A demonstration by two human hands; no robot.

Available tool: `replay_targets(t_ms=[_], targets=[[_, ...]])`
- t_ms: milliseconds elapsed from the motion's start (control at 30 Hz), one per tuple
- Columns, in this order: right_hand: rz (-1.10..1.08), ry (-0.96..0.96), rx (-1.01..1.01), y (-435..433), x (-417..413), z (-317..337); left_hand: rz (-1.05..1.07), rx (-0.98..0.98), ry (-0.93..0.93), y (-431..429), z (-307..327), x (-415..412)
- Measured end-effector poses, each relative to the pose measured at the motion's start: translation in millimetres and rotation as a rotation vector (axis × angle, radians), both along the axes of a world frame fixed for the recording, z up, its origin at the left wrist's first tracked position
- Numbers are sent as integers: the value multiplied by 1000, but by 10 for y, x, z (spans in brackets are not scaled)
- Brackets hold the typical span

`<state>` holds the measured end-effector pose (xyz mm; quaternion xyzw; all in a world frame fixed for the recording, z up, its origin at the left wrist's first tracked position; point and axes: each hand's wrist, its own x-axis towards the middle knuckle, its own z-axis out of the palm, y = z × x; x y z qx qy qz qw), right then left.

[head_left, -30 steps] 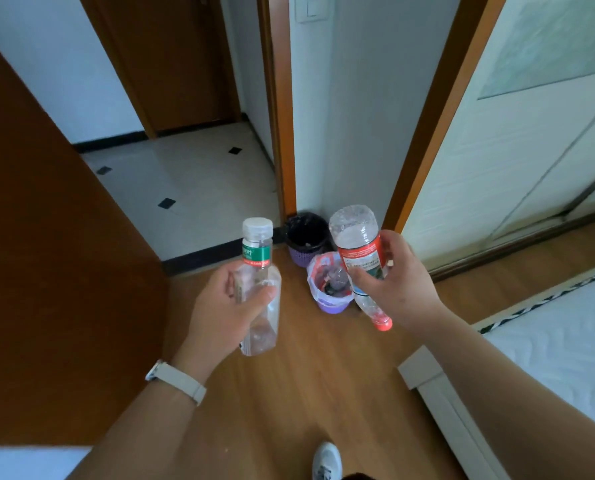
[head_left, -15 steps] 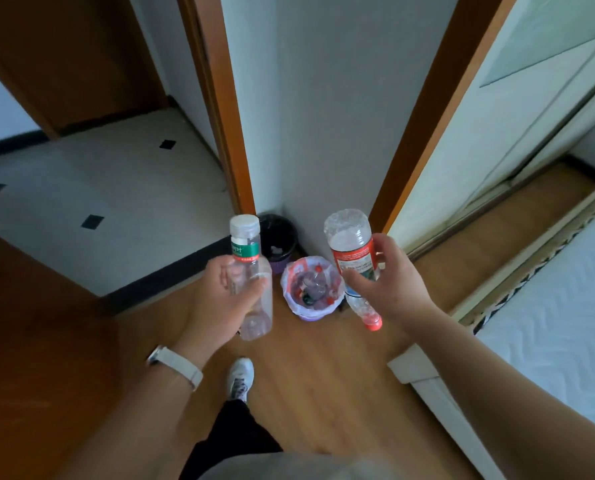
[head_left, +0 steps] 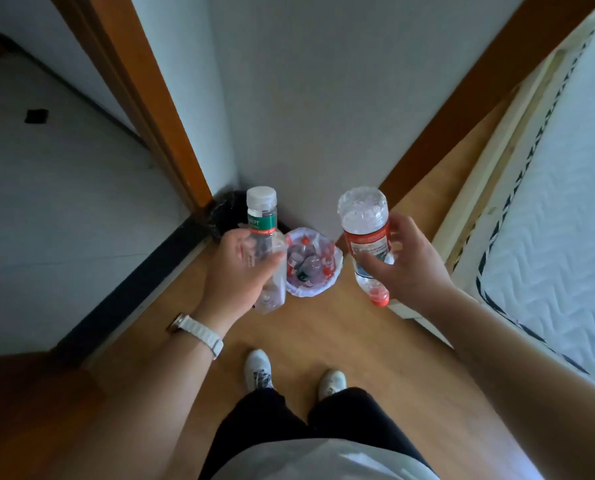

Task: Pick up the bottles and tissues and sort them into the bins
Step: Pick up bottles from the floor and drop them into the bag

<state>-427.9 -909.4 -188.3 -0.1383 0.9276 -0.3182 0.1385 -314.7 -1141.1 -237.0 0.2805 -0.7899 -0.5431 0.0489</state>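
My left hand point(head_left: 242, 271) grips a clear bottle with a green label and white cap point(head_left: 262, 216), held upright. My right hand point(head_left: 408, 268) holds a clear bottle with a red label point(head_left: 365, 233) upside down, its red cap pointing at the floor. Between and below the two hands stands a purple bin with a white liner point(head_left: 336, 271), holding several bottles with red caps. Behind it, in the corner, a bin with a black liner point(head_left: 225, 211) is partly hidden by the left bottle and hand.
A grey wall point(head_left: 306, 98) rises directly behind the bins. A wooden door frame point(head_left: 157, 116) and a dark threshold strip point(head_left: 133, 282) lie to the left, a mattress on a pale frame point(head_left: 549, 202) to the right. My two white shoes point(head_left: 259, 370) stand on the wooden floor.
I have stepped closer to the corner, so the bins sit nearer and I look down on them more steeply. Both hands keep their bottles, now on either side of the purple bin.
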Motion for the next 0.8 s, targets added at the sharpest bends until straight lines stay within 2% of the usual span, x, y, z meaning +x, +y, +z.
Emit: replay_targets(t_ms=[133, 267, 567, 800], targets=[[-60, -62, -7, -107, -298, -370, -29, -1, -86, -123, -418, -357], [-117, -135, -19, -166, -610, -1042, -49, -18, -151, -140, -1053, -717], [-170, -293, -14, -284, -1182, -3132, -86, 82, -349, -76, -3168, -1329], [-284, -257, -45, -282, -1555, -4624, 108, 149, -272, 70, -4492, -1852]])
